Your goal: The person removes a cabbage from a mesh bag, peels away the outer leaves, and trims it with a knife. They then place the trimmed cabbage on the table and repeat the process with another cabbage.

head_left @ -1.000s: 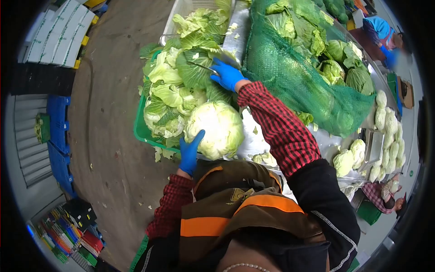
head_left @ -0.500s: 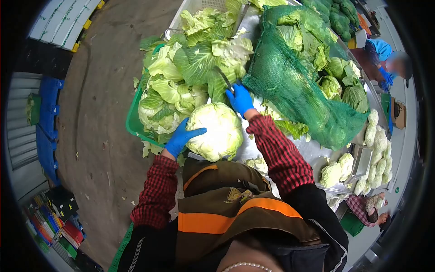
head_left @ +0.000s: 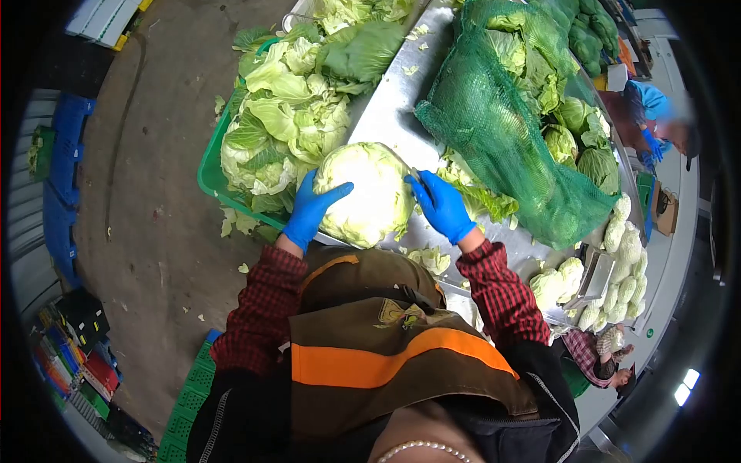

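Observation:
A large pale cabbage [head_left: 363, 197] sits in front of me at the near edge of the metal table [head_left: 397, 116]. My left hand [head_left: 315, 207], in a blue glove, grips its left side, with the thumb across the top. On the opposite side is my right hand [head_left: 441, 202], gloved in blue too, its fingers closed round a knife [head_left: 409, 167]. Only a short bit of the knife shows, right at the cabbage's upper right edge. Loose outer leaves [head_left: 282, 116] fill the green crate [head_left: 208, 174] to the left of the cabbage.
A green mesh sack [head_left: 494, 131] of cabbages lies right of the hands. Beyond it are loose cabbages [head_left: 598, 166] and bagged pale produce [head_left: 627, 266]. One person [head_left: 644, 116] is at the far right, another [head_left: 590, 355] lower right. Leaf scraps [head_left: 428, 261] lie near the table edge.
My right hand with the knife has come down from the leaves to the cabbage's right side. The big green leaf beside the blade now lies farther up on the pile. My left hand stays on the cabbage.

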Demonstrator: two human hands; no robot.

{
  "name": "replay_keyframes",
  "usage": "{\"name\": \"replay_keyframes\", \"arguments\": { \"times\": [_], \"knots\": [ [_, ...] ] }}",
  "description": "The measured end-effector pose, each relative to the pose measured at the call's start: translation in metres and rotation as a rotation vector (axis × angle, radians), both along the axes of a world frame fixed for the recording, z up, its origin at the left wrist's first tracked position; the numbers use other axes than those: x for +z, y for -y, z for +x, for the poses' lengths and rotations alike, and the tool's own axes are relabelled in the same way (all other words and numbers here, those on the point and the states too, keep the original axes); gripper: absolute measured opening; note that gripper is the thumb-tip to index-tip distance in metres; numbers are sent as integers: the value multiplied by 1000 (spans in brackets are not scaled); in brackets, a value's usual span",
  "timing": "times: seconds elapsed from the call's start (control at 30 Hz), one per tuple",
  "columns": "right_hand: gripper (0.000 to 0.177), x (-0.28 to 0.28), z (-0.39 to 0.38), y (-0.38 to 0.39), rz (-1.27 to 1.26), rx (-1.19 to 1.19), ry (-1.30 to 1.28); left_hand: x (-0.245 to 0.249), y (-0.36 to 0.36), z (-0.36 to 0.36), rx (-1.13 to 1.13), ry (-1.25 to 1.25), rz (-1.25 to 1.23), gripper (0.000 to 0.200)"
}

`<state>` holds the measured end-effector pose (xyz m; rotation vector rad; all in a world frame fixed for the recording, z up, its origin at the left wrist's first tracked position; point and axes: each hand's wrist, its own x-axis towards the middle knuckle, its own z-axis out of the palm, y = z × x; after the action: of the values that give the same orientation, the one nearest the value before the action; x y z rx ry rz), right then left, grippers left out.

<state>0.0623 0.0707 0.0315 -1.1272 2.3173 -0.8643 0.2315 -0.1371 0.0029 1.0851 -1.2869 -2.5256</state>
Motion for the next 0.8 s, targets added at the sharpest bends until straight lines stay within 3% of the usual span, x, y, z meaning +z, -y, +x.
{"name": "replay_keyframes", "arguments": {
  "times": [0.23,0.47,0.6,0.67,0.8],
  "knots": [
    [20,23,22,-3,179,118,-253,-7,7,-14,-97,-25,-36,56],
    [15,-6,26,-19,210,113,-318,-15,22,-15,-126,37,84,61],
    [11,-26,32,-50,246,27,-369,-18,20,-14,-43,103,8,61],
    [11,-40,28,-42,184,30,-381,-13,26,-16,-147,65,89,58],
    [15,-45,23,-20,158,-49,-353,-8,16,-14,-117,55,53,56]
  ]
}}
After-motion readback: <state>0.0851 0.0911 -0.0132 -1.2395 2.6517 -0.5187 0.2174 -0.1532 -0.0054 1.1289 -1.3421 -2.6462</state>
